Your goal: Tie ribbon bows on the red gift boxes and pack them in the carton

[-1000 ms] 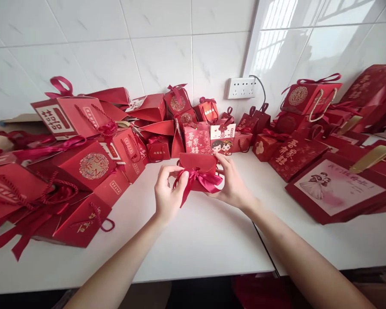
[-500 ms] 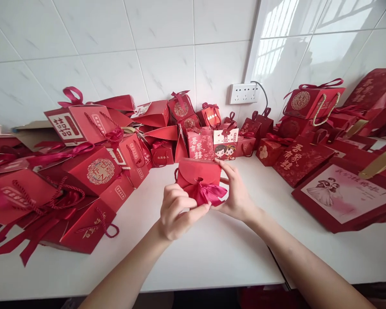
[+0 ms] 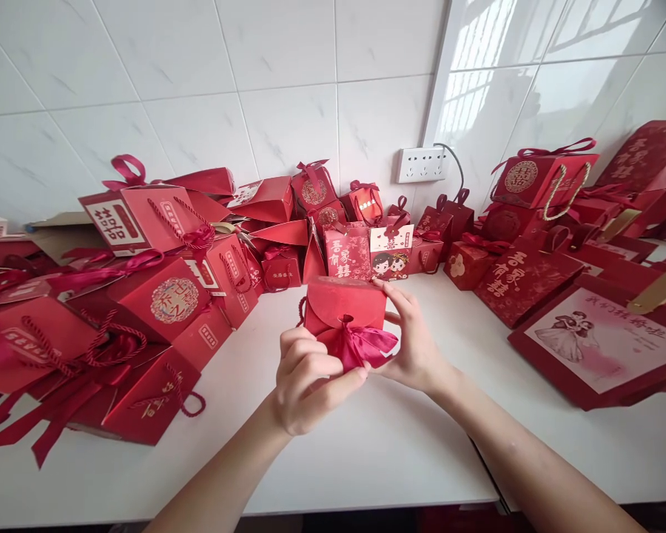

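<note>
Red gift box (image 3: 341, 297): held mid-view over the worktop (image 3: 360, 459), front facing the camera; contact with the surface below impossible to tell.
Curved flap (image 3: 319, 302): folded down over the front; best left flat, without denting the card.
Notch (image 3: 346, 318): cut near the flap's lower edge, just above the bow; probably a useful guide for centring.
Ribbon bow (image 3: 373, 342): glossy, fanned toward the right across the front; better eased out lightly than tugged, to spare the folds.
Left hand (image 3: 306, 381): curled inward, apparently pinching the bow's lower part near the thumb tip; opposing finger hidden.
Right hand (image 3: 414, 344): clasping the box's right side, fingertips at the top edge and lower front; a firm but light brace, likely enough against swivelling.
Twisted cord (image 3: 301, 311): looped at the box's left side; best clear of the fingers.
Cartoon-couple box (image 3: 389, 252): standing behind, near the tiled wall (image 3: 288, 133).
Couple-print bag (image 3: 604, 340): well apart, on the right.
</note>
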`<state>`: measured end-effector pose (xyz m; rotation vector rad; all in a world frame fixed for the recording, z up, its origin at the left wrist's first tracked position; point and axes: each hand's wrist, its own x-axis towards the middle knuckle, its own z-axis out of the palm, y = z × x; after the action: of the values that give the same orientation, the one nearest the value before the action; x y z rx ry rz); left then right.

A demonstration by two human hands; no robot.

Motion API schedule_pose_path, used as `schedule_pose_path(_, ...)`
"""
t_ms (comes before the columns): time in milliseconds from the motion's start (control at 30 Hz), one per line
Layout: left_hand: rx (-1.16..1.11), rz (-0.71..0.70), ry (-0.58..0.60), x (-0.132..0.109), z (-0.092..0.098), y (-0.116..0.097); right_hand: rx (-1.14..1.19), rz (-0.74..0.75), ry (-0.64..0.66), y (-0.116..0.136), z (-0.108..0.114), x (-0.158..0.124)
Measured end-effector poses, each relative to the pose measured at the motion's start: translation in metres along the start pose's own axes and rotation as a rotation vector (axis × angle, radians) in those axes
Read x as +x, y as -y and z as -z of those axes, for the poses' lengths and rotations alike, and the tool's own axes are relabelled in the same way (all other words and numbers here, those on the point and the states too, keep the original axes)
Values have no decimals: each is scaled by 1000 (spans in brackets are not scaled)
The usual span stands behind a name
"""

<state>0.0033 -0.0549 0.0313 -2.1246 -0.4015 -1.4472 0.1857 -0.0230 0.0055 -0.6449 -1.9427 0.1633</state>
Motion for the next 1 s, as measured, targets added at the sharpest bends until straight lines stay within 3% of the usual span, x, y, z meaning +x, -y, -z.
schedule_pose_path(1000,-58,47,0,4,8,-10,58,68,-23,2,0,-1)
